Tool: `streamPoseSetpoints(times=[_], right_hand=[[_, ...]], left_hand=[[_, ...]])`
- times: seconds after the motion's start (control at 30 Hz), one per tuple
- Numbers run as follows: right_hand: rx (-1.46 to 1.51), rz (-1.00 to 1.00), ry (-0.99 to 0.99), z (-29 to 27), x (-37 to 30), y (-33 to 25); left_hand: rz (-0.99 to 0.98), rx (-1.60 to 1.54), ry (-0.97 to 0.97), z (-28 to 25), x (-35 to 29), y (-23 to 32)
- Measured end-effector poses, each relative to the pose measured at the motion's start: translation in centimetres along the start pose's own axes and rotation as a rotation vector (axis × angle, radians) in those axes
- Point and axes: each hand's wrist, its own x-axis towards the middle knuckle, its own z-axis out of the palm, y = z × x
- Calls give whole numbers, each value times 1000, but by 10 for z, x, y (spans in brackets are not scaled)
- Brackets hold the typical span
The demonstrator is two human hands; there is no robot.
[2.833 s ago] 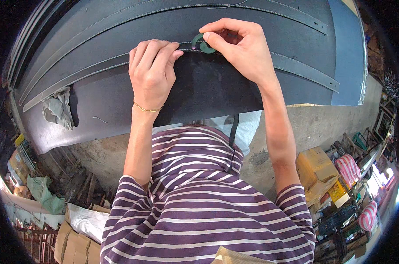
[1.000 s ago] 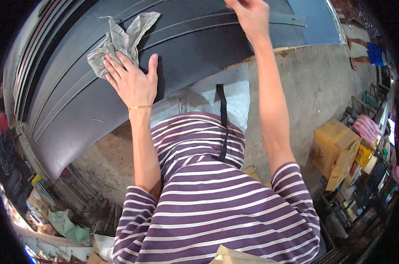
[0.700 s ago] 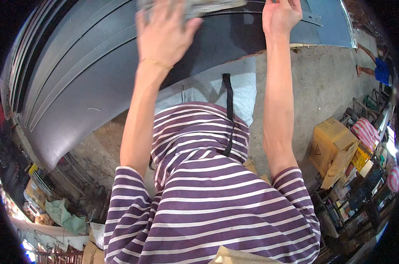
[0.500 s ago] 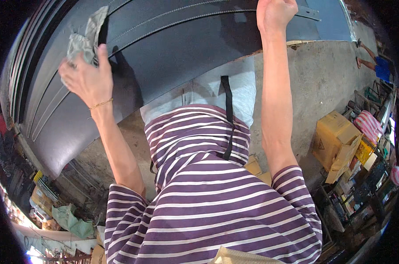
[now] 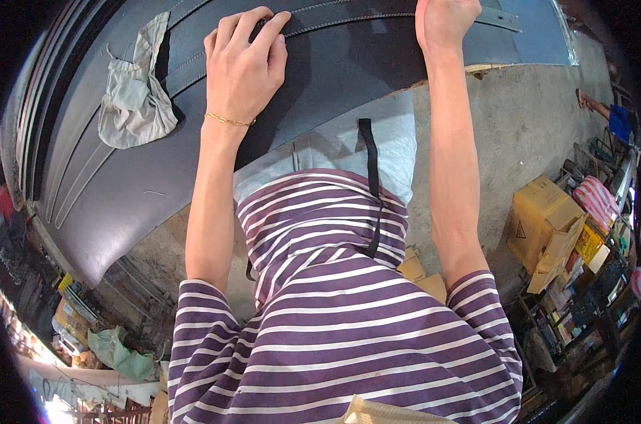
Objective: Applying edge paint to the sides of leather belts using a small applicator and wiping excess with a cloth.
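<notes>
Uneven pressure from my left hand [image 5: 243, 67], fingers parted over the stitched strap [image 5: 334, 13], could skew it; whether my right hand [image 5: 445, 27], farther right, grips I cannot tell.

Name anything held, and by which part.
Cannot be told: the left hand is over the stitched strap, grip unclear; the right hand is cut off by the frame.

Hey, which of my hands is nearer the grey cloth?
Your left hand, wearing the gold bracelet: the grey cloth lies just left of it. The right hand, bare-wristed, is farther right.
</notes>
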Motion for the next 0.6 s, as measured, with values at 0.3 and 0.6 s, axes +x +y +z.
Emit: streamPoseSetpoints(times=[0.3, 0.6], right_hand=[[-95, -18, -40, 5, -2, -7], [47, 216, 82, -79, -55, -72]], left_hand=[[-27, -34, -35, -9, 8, 6], [-166, -91, -73, -14, 8, 10]])
